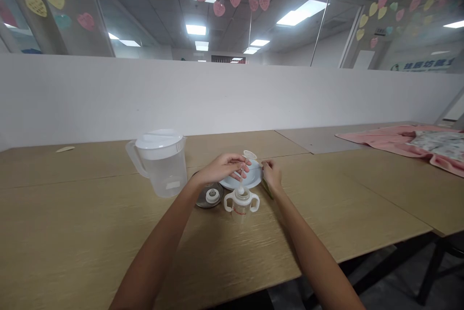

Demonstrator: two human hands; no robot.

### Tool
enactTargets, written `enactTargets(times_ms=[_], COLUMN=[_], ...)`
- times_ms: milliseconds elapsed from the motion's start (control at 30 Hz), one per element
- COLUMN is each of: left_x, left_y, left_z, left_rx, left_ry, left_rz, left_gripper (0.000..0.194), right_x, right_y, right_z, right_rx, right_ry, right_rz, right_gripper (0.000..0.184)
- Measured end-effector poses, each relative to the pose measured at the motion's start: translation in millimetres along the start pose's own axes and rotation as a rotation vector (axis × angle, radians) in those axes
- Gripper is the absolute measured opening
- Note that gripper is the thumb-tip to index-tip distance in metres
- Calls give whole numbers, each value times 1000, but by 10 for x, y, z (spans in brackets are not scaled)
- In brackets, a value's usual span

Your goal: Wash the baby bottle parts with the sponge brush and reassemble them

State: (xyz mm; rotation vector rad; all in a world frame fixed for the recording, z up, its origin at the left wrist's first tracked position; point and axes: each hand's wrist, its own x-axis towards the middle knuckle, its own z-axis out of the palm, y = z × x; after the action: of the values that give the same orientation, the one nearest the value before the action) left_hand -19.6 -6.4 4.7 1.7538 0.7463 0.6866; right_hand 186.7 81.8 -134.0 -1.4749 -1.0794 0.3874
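Observation:
My left hand (232, 166) is closed on the thin handle of a small white scoop (241, 189), whose bowl end is at the mouth of a baby bottle (239, 211). The clear bottle stands upright, with a white collar, two white side handles and red print. My right hand (271, 175) is closed, fingers pinched, at the right rim of a white plate (226, 184); what it holds, if anything, I cannot make out. A thin greenish item (267, 189) lies under that wrist. Left of the bottle, a white nipple cap (212, 196) rests on a dark round tray (203, 202).
A lidded clear pitcher (165, 170) stands at the left on the wooden table (90, 232). Behind the plate is a small clear lid (250, 154). A pink cloth (384, 138) with patterned fabric lies at the far right. A white partition (224, 97) borders the table's back.

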Motion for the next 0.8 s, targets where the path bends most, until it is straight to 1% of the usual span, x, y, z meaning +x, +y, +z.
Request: enactTargets(times_ms=[100, 167, 267, 367, 500, 567, 600, 633, 733, 800], left_x=[-30, -50, -71, -77, -79, -90, -100, -111, -141, -146], left_y=[15, 32, 38, 12, -21, -22, -24, -29, -89, -173], left_z=[-10, -24, -47, -60, -85, -118, -138, -159, -216, -236], left_rx=[95, 268, 524, 592, 638, 660, 683, 730, 950, 1055], left_ry=[-41, -89, -192, -235, -229, -209, -183, -141, 39, 125], left_rz=[-5, 19, 75, 71, 58, 64, 53, 14, -204, -323], left_gripper=[25, 22, 23, 19, 17, 19, 20, 21, 19, 16], right_x=[6, 9, 7, 2, 2, 3, 3, 2, 0, 2], right_y=[2, 1, 0, 0, 4, 6, 6, 6, 1, -5], right_z=[-2, -3, -6, -11, -19, -22, -22, -23, -23, -24], right_rx=[8, 10, 13, 16, 18, 17, 17, 17, 17, 18], right_ry=[-5, -6, -5, -6, -8, -9, -9, -8, 1, 11], right_rz=[2, 5, 7, 10, 5, 2, 2, 1, 0, -2], right_gripper=[30, 29, 29, 29, 29, 29, 28, 28, 30, 31])
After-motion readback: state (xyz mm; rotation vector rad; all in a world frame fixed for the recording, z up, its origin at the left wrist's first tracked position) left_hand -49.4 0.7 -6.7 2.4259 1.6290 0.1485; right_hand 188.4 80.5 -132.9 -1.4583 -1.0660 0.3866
